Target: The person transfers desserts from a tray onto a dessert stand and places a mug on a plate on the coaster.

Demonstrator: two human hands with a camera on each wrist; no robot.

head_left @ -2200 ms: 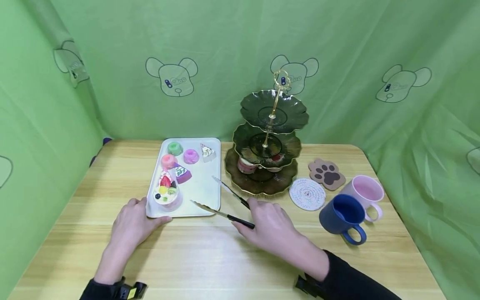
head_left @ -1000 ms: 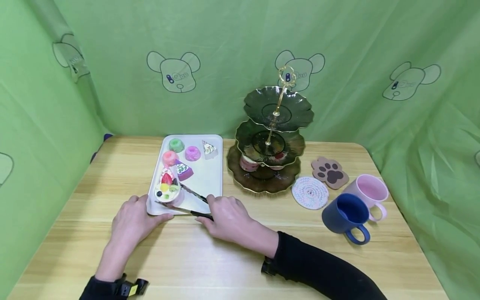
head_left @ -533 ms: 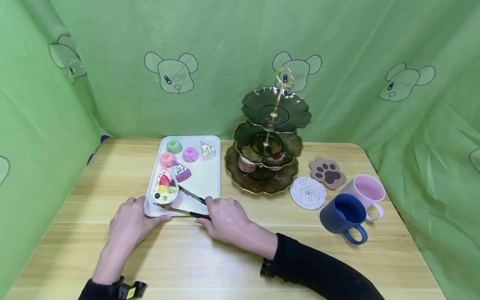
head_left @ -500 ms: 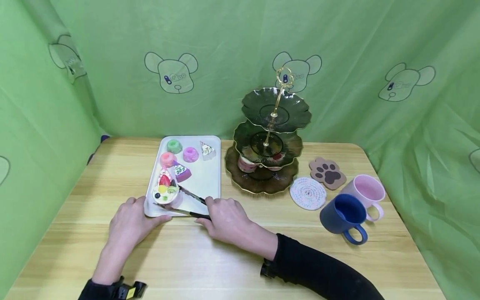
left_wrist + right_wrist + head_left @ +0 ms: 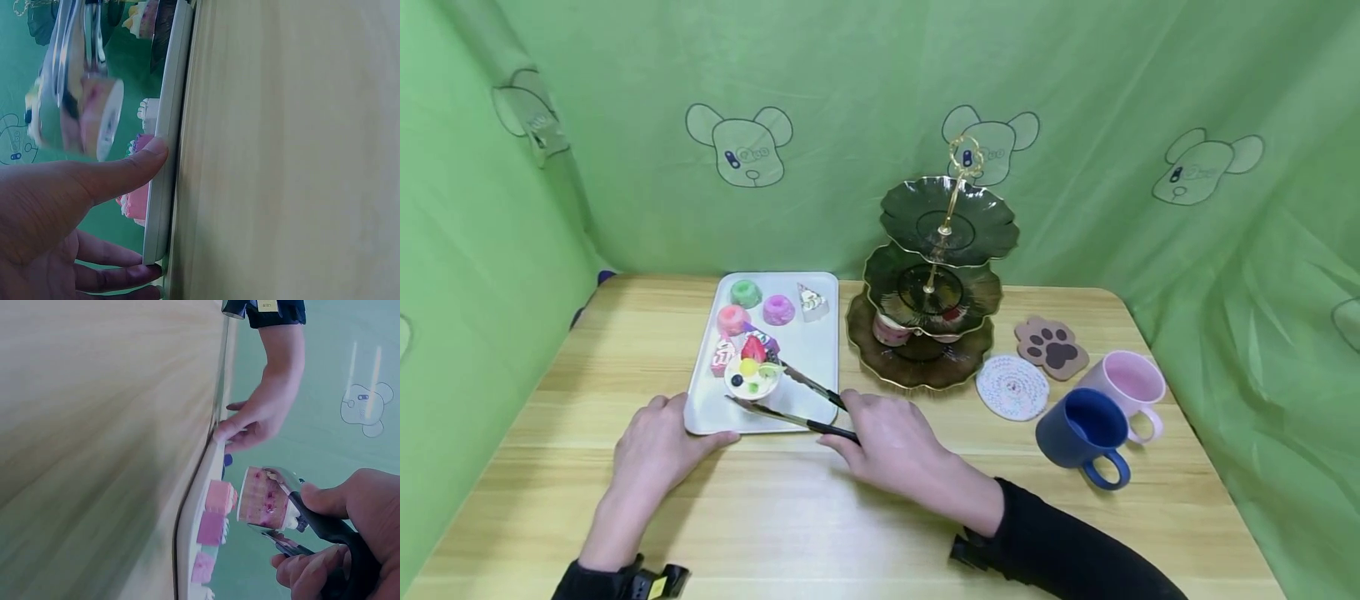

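My right hand [image 5: 898, 442] grips the black handles of the metal tongs [image 5: 790, 418]. Between the tongs' tips is a fruit-topped toy cup cake [image 5: 751, 377]; in the right wrist view its pink-patterned cup [image 5: 257, 499] hangs tilted above the tray, clear of it. On the white tray [image 5: 812, 358] lie a pink cake slice [image 5: 723, 356], a purple slice [image 5: 762, 338] partly hidden by the cup cake, a white slice [image 5: 812, 302] and ring cakes in green [image 5: 746, 292], pink [image 5: 733, 319] and purple [image 5: 778, 310]. My left hand [image 5: 658, 446] holds the tray's near left corner, thumb along the front edge.
Right of the tray stands a dark three-tier cake stand [image 5: 951, 221] with a pink cup [image 5: 891, 330] on its bottom tier. Farther right are a paw coaster [image 5: 1051, 347], a round woven coaster [image 5: 1012, 387], a blue mug [image 5: 1082, 427] and a pink mug [image 5: 1126, 383].
The tongs reached leftward to the cup cake and closed around it. It has since risen off the tray and shifted right, uncovering the pink slice. The left hand stayed on the corner.
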